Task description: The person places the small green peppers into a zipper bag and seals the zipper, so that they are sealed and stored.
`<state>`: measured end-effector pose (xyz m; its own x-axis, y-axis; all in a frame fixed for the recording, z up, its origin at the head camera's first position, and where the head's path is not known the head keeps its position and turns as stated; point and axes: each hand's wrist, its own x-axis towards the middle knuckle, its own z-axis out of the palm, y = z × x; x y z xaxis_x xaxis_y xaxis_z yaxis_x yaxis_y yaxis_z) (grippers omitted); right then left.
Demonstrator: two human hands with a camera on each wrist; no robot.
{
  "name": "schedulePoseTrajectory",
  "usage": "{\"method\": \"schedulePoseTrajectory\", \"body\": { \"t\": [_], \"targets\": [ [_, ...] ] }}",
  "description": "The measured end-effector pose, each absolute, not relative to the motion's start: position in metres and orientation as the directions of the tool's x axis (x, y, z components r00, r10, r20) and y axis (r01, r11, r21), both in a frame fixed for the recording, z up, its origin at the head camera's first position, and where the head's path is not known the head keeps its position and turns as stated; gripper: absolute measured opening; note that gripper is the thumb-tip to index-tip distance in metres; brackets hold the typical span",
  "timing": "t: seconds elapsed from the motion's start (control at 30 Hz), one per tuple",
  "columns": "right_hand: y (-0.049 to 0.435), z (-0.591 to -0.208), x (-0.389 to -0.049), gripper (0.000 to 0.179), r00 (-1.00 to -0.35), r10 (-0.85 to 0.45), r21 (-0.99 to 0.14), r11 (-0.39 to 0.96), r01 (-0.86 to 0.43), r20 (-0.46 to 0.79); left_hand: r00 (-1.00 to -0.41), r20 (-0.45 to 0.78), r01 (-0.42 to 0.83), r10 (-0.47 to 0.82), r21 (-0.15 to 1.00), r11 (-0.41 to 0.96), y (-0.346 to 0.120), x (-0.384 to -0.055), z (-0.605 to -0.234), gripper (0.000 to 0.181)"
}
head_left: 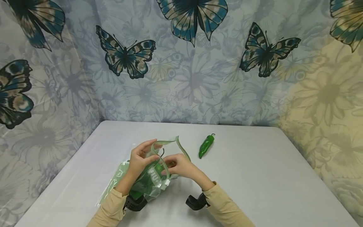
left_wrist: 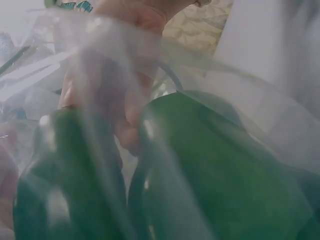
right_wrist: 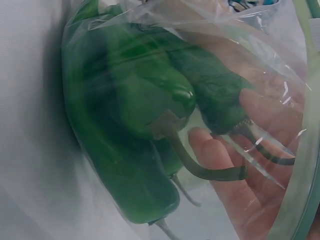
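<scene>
A clear zip bag (head_left: pixel 146 186) with a green-edged mouth stands on the table, holding several green chili peppers (right_wrist: pixel 155 100) with long stems. My left hand (head_left: pixel 140 159) grips the bag's mouth on its left side, thumb and fingers at the rim. Through the opening reaches my right hand (head_left: pixel 178 165), its fingers inside among the peppers. In the right wrist view its fingertips sit on both sides of one chili pepper (right_wrist: pixel 222 105), near the stem. The left wrist view sees that hand between two peppers through hazy plastic. A loose green chili pepper (head_left: pixel 206 146) lies beyond the hands.
The white table (head_left: pixel 269 176) runs back to a cloth wall (head_left: pixel 195 85) printed with butterflies and flowers. A flat, green-printed part of plastic (head_left: pixel 114 179) spreads to the left of the bag. Black wrist cameras (head_left: pixel 195 201) hang under both forearms.
</scene>
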<state>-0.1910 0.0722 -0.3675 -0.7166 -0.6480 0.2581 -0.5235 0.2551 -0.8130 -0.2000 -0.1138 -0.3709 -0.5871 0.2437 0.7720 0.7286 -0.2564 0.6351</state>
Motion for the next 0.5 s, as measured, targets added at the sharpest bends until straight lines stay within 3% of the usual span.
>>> {"method": "schedulePoseTrajectory", "body": {
  "t": [0.23, 0.5],
  "targets": [
    [0.0716, -0.3694, -0.1911, 0.031, -0.713, -0.673, -0.83, 0.271, -0.487, 0.198, -0.591, 0.767, 0.73, 0.249, 0.64, -0.24, -0.1132, -0.1994, -0.3707, 0.049],
    [0.0715, -0.3698, -0.1935, 0.034, -0.703, -0.675, -0.827, 0.25, -0.503, 0.223, -0.581, 0.777, 0.742, 0.241, 0.628, -0.236, -0.1149, -0.2006, -0.3706, 0.053]
  ]
}}
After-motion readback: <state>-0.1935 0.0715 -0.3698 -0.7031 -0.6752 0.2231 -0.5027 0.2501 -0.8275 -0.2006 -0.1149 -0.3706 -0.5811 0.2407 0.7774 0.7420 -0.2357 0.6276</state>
